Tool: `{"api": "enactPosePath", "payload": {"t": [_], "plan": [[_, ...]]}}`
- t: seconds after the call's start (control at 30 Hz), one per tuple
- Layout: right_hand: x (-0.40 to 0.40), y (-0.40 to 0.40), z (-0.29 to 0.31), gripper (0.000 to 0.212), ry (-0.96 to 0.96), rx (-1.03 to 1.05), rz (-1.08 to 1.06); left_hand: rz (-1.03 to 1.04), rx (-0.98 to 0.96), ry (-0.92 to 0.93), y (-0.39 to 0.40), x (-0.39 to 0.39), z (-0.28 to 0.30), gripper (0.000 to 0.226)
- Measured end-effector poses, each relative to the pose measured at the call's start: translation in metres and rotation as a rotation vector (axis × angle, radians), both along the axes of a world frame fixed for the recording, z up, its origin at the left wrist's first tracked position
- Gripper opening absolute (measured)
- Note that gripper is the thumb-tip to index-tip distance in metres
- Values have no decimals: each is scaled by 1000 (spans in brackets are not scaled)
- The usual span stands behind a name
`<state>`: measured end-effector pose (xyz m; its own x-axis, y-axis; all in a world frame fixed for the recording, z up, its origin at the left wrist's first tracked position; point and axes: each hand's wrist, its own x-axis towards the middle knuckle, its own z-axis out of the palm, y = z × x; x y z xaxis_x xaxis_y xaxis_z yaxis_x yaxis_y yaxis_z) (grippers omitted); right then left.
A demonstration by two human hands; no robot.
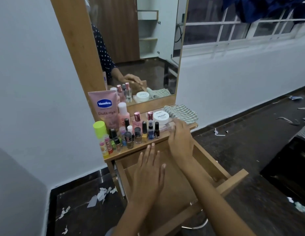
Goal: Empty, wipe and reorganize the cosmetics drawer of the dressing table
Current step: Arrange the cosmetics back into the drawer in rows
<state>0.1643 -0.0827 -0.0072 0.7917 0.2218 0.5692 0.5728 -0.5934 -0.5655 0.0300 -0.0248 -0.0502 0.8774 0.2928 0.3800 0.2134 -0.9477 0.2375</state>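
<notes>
The wooden drawer (216, 165) of the dressing table is pulled out, and its visible floor is bare. My left hand (149, 171) hovers flat over it, fingers spread, holding nothing. My right hand (180, 135) reaches onto the tabletop and its fingers wrap a clear plastic box (165, 127) under a round white nail-polish-remover tub (161, 117). A striped cloth (181, 113) lies folded beside them. Several nail polish bottles (138, 135), pink bottles (136, 119) and a pink Vaseline tube (105, 108) crowd the top's left side.
A tall mirror (139, 48) rises behind the shelf. Torn white paper scraps (102, 195) litter the dark floor at the left. More debris (220, 133) lies on the floor to the right, below a barred window (242, 28).
</notes>
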Motion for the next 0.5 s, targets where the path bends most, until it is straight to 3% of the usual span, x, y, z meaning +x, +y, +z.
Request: {"api": "enactPosePath", "payload": {"t": [0.07, 0.23, 0.5], "plan": [[-36, -12, -14, 19, 1, 50, 70, 30, -55, -61, 4, -22, -3, 47], [-85, -9, -47, 18, 243, -65, 415, 126, -140, -195, 16, -67, -14, 38], [-104, 25, -43, 15, 128, -11, 541, 351, -173, -474, 55, -79, 14, 23]]}}
